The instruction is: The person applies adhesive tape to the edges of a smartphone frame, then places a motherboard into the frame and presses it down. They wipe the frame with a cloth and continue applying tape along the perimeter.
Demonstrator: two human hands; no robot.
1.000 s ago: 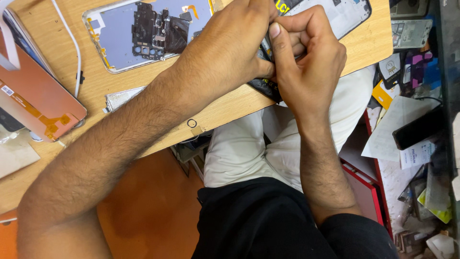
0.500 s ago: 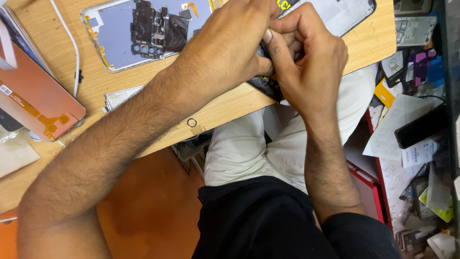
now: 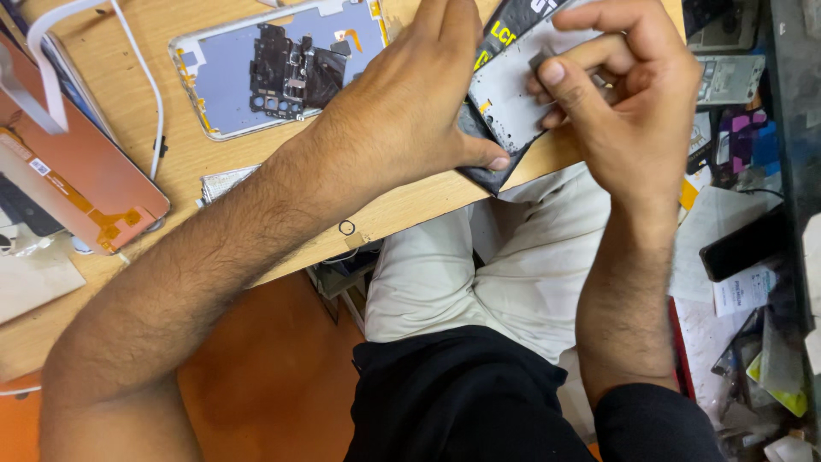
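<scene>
Panel: a thin flat phone panel [image 3: 513, 94], pale grey on its face with a dark edge, is lying tilted over the near edge of the wooden table [image 3: 410, 210], partly overhanging the person's lap.
Left hand: the left hand [image 3: 402, 120] is pressing down on the panel's left side, fingers spread flat across it and the thumb clamping its lower corner.
Right hand: the right hand [image 3: 633, 103] is pinching at the panel's upper face, fingers curled closed on a small spot; whether they are gripping a tool or a tab is hidden.
Handling: the panel is looking light, stiff but brittle and likely to crack if bent; the safest hold is probably along the edges, not the face.
Beside it: an opened phone frame [image 3: 282, 68] with bare dark parts is lying well left on the table.
Further left: an orange-backed screen [image 3: 77, 184] and a white cable [image 3: 141, 77] are resting near the table's far side.
Right edge: loose papers and small parts are cluttering a shelf [image 3: 744, 257].
</scene>
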